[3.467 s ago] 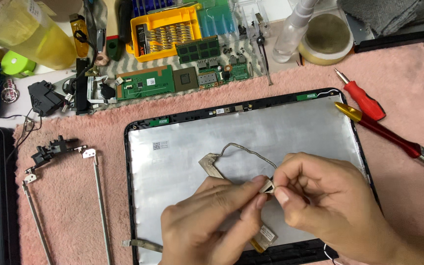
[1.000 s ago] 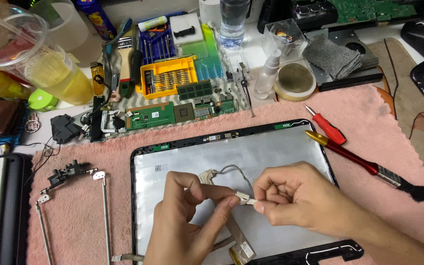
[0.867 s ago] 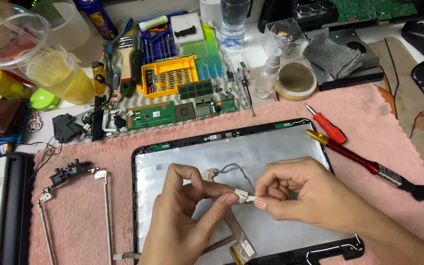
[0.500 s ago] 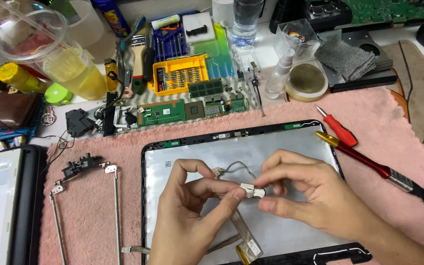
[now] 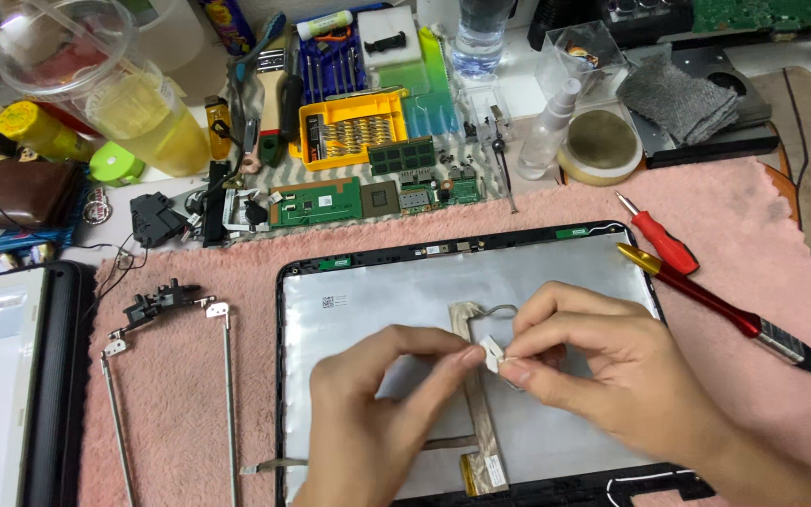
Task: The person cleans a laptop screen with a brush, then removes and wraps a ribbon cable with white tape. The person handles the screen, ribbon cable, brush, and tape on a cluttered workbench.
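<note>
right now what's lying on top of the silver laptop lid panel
A flat ribbon cable and thin grey wire lie on the silver panel. Left hand and right hand cover the panel's lower middle.

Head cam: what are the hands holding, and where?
Both hands, left hand and right hand, pinch the small white connector at the end of the flat cable, fingertips on opposite sides.
</note>
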